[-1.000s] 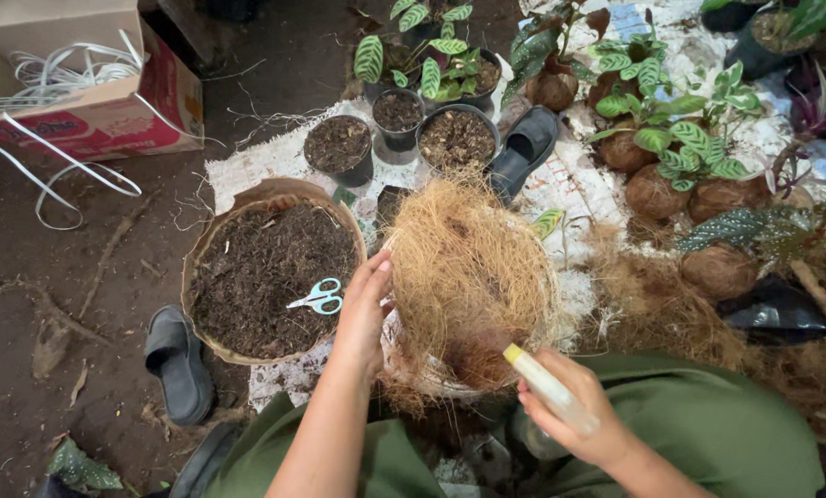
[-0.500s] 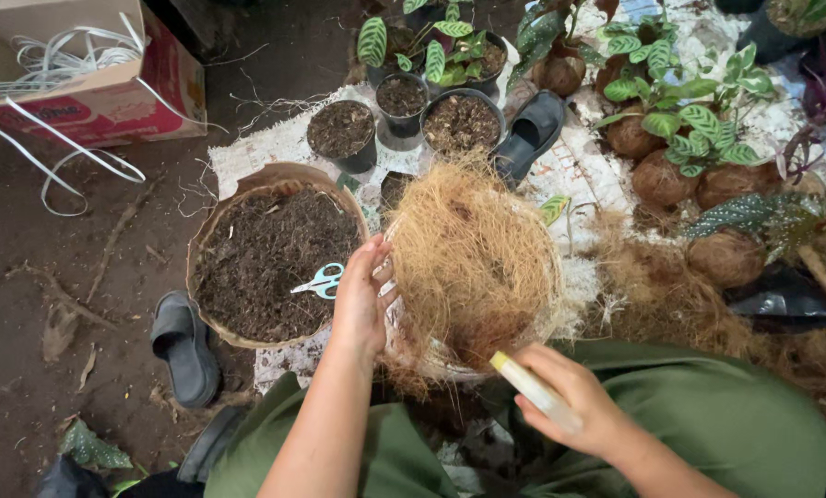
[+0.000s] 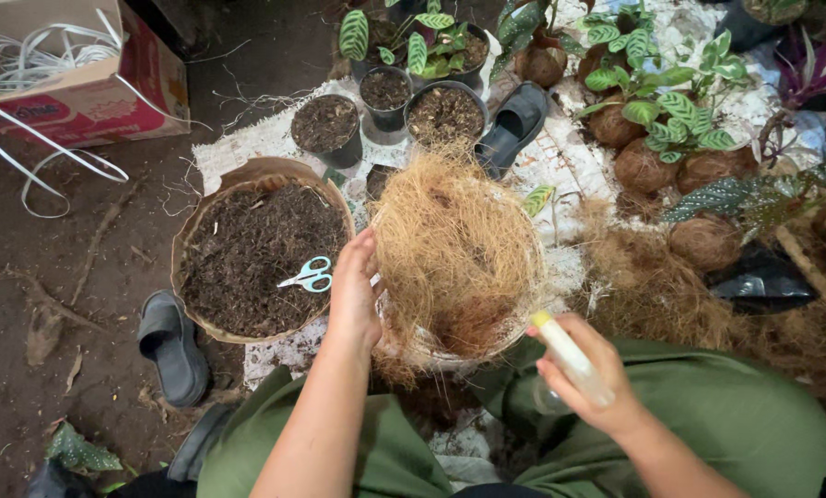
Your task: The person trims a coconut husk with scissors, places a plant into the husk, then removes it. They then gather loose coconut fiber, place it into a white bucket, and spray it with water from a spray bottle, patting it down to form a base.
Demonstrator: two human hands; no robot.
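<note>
Coir mass: tan, fibrous, over a bowl
Left hand: fingers pressed flat against coir's side
Right hand: fingers wrapped round pale spray bottle
Scissors: on basket soil

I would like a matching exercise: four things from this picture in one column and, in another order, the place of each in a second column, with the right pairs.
1. scissors
2. spray bottle
3. coconut fibre
4. grey sandal

a. on the ground, left of the basket
b. in the right hand
c. lying on the soil
d. against the left hand

Pairs: 1-c, 2-b, 3-d, 4-a
</note>
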